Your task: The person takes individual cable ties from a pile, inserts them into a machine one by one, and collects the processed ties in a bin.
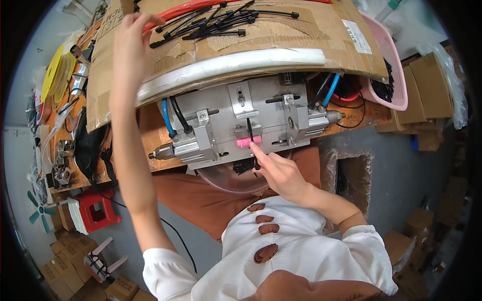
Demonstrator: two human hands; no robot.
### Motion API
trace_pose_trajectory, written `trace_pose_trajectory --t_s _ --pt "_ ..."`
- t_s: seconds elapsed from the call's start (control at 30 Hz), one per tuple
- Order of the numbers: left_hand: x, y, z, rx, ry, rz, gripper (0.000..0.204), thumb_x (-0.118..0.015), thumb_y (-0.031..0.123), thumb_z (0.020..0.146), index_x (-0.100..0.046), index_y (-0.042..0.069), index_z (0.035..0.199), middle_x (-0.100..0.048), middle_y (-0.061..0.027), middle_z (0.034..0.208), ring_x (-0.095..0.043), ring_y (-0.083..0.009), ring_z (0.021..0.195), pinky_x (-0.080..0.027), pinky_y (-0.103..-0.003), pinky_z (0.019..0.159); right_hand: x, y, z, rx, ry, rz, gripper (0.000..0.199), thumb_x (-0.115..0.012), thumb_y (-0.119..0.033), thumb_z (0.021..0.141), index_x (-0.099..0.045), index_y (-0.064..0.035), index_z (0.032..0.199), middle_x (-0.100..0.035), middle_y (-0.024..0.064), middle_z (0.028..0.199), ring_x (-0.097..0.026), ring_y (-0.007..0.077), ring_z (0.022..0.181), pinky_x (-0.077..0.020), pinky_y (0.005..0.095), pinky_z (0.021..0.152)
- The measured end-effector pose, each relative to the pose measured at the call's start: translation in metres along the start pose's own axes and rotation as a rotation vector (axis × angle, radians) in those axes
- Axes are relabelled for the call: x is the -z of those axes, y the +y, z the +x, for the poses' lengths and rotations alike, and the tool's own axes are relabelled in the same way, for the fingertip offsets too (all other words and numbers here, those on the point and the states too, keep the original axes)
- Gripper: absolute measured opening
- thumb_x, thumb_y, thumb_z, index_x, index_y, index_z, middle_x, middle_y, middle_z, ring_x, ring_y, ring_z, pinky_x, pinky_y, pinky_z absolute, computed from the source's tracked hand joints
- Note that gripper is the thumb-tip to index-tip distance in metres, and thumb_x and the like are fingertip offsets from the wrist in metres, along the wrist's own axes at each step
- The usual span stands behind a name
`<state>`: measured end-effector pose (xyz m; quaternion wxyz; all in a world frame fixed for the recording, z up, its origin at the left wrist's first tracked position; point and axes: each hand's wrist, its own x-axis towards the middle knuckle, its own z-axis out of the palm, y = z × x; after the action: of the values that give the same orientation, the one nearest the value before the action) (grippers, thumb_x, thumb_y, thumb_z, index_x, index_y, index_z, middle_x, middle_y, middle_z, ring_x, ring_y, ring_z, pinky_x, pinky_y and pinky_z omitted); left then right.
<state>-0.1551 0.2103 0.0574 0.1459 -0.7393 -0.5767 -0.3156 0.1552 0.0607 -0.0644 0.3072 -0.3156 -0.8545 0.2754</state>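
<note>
My left hand (pixel 131 37) is stretched out over the cardboard sheet, fingers bent and apart, beside a loose pile of slim black rods with small block-like ends (pixel 216 22). I see nothing held in it. My right hand (pixel 283 175) is at the front of a metal fixture (pixel 261 113), its index fingertip against a pink block (pixel 249 141). A slim black rod (pixel 249 128) stands across that block. The other right fingers are curled around what looks like the rod's black lower end, partly hidden by the hand.
Cylinder-like metal clamps (pixel 198 148) with blue and black hoses flank the fixture. A clear bowl (pixel 221 180) with black pieces sits below it. A white padded roll (pixel 231 62) edges the cardboard (pixel 321 30). A pink basket (pixel 399 65) stands right, a red stool (pixel 98 210) lower left.
</note>
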Motion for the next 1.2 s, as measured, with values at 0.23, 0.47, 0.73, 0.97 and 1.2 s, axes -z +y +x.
trace_pose_trajectory --t_s 0.23,0.47,0.73,0.97,1.2 --pt "-0.026 -0.038 0.028 -0.023 -0.311 -0.315 0.03 -0.05 -0.016 0.079 -0.059 0.002 0.101 -0.061 -0.0154 0.102 -0.062 -0.0286 0.092 -0.052 -0.035 0.077 -0.003 0.005 0.007 0.032 0.005 0.0 0.075 -0.069 0.004 0.072 -0.036 0.0052 0.139 -0.047 0.0102 0.069 -0.05 0.0245 0.06 -0.0441 0.0374 0.056" --pt "-0.002 -0.023 0.009 -0.028 -0.207 -0.275 0.033 -0.052 -0.015 0.08 -0.057 0.001 0.109 -0.061 -0.0118 0.095 -0.061 -0.0219 0.086 -0.05 -0.031 0.075 0.048 -0.01 0.035 0.095 -0.045 -0.117 0.056 -0.068 -0.005 0.076 -0.05 0.001 0.128 -0.053 0.0094 0.07 -0.056 0.0249 0.063 -0.0478 0.0357 0.055" --pt "0.026 0.108 -0.105 0.063 0.038 -0.062 0.079 -0.065 -0.013 0.068 -0.042 0.005 0.141 -0.053 -0.0101 0.085 -0.051 -0.0233 0.079 -0.045 -0.036 0.071 0.154 0.058 0.204 0.298 0.373 -0.858 0.027 -0.057 -0.002 0.088 -0.056 0.0001 0.115 -0.062 0.0157 0.103 -0.061 0.0216 0.088 -0.0489 0.0333 0.075" --pt "-0.011 0.206 -0.2 0.155 -0.283 -0.113 0.061 -0.065 0.003 0.077 -0.045 -0.006 0.134 -0.052 -0.0106 0.095 -0.05 -0.023 0.084 -0.044 -0.032 0.074 0.185 0.046 0.189 -0.13 0.087 -0.608 0.02 -0.042 -0.013 0.096 -0.058 -0.003 0.103 -0.062 0.0178 0.089 -0.061 0.0282 0.079 -0.0481 0.0347 0.072" --pt "-0.025 0.214 -0.191 0.143 -0.333 0.023 0.06 -0.06 0.005 0.079 -0.042 -0.008 0.135 -0.051 -0.0095 0.096 -0.049 -0.0212 0.082 -0.043 -0.029 0.073 0.211 0.058 0.128 -0.227 0.414 0.641 0.024 -0.059 -0.01 0.088 -0.058 0.0009 0.11 -0.063 0.0184 0.102 -0.063 0.0235 0.089 -0.05 0.0341 0.074"
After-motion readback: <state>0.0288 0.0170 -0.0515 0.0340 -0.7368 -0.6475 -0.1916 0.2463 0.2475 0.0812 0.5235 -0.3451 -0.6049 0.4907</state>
